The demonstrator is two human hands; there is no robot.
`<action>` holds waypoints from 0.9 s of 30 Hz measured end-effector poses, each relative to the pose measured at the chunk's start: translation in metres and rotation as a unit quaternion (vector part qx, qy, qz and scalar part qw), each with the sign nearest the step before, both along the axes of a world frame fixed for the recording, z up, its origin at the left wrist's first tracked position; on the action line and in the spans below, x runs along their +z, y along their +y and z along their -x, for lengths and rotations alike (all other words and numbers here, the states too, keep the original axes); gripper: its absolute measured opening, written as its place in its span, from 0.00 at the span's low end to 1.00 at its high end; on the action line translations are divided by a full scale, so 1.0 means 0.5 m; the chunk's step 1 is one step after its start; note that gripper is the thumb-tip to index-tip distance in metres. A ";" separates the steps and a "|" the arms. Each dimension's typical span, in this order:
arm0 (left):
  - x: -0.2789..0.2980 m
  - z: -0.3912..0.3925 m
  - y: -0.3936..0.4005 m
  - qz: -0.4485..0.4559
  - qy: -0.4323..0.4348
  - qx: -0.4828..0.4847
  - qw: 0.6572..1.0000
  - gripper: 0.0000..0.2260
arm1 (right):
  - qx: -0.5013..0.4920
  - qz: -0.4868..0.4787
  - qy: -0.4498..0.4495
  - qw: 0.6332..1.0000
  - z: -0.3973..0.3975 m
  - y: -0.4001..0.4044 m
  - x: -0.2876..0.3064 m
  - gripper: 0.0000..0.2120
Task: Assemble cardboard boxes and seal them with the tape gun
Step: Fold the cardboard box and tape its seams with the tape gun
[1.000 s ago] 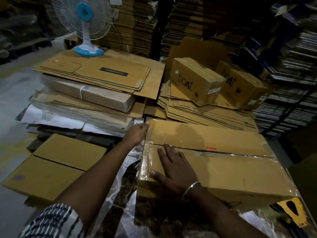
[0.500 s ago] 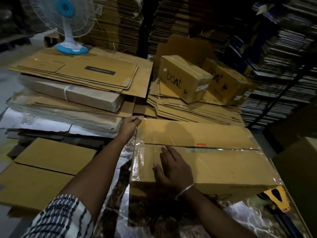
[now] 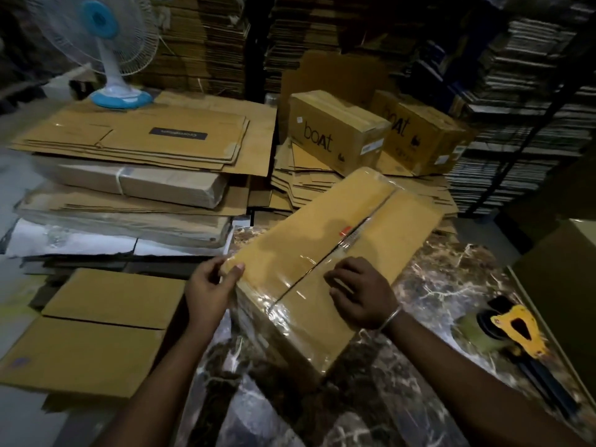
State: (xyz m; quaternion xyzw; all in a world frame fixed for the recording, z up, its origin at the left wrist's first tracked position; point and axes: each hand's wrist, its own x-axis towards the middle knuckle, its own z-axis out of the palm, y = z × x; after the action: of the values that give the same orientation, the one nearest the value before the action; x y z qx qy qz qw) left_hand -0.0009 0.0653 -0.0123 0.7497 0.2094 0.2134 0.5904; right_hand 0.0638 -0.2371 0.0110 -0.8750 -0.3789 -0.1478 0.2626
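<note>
A long brown cardboard box [image 3: 322,240] lies on the marble table [image 3: 451,285], turned diagonally with its far end pointing up and right. Clear tape runs along its centre seam and over the near end. My left hand [image 3: 209,285] grips the box's near left corner, thumb on top and fingers round the edge. My right hand [image 3: 358,291] rests on the taped top near the seam, fingers bent and pressing down. The yellow tape gun [image 3: 516,330] lies on the table to the right, apart from both hands.
Two closed "boat" boxes [image 3: 335,130] sit on flat cardboard sheets behind. Stacks of flattened cartons [image 3: 135,143] and a blue-and-white fan [image 3: 106,53] stand at the left. A flat box [image 3: 93,324] lies lower left. A large carton [image 3: 567,285] stands at the right edge.
The box has been turned from lying crosswise to a diagonal, its left end swung toward me. My left hand moved with that corner; my right hand shifted nearer the end.
</note>
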 end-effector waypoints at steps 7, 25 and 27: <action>-0.014 0.082 -0.076 -0.086 -0.026 0.025 0.996 0.05 | 0.044 0.049 0.071 0.995 -0.057 -0.077 0.028 0.13; -0.062 0.100 -0.105 0.261 0.005 -0.119 0.958 0.12 | -0.031 0.228 0.112 0.967 0.134 -0.040 0.014 0.48; -0.065 0.114 -0.113 0.197 0.015 -0.108 0.974 0.26 | -0.013 0.224 0.110 0.968 0.124 -0.063 0.014 0.48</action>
State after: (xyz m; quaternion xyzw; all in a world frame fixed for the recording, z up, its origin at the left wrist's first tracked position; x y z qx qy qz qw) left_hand -0.0579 0.0088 -0.0449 0.6400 0.1742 0.0919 0.7427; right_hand 0.0016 -0.2687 0.0181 -0.9274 -0.3594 0.0339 0.0982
